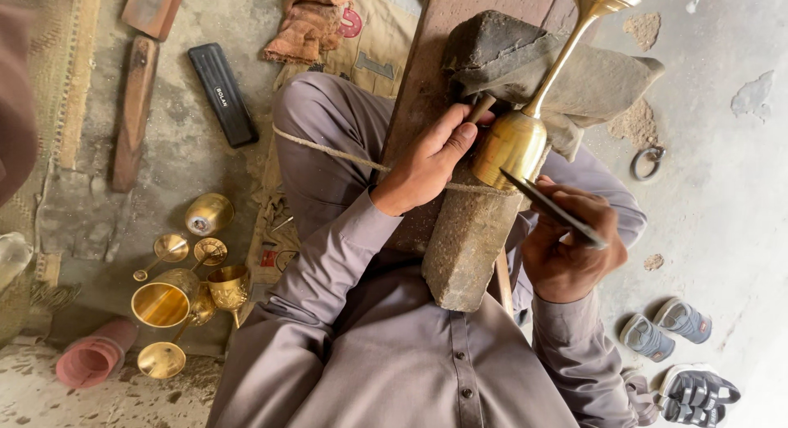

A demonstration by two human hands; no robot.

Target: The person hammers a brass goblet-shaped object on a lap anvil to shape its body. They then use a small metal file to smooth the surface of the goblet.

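A brass goblet (525, 124) lies tilted on a grey padded block (468, 239), its cup toward me and its stem and foot pointing up to the right. My left hand (431, 161) grips a short tool with a wooden handle (482, 108) pressed against the cup's left side. My right hand (570, 243) holds a dark flat metal tool (550, 206) whose tip rests near the cup's rim. A rope (328, 149) runs across my knee and the block.
Several brass cups and goblets (185, 284) stand on the floor at the left. A dark cloth (566, 67) lies under the goblet stem. A black case (223, 93), wooden bars (134, 108), a pink roll (94, 358), and sandals (669, 325) lie around.
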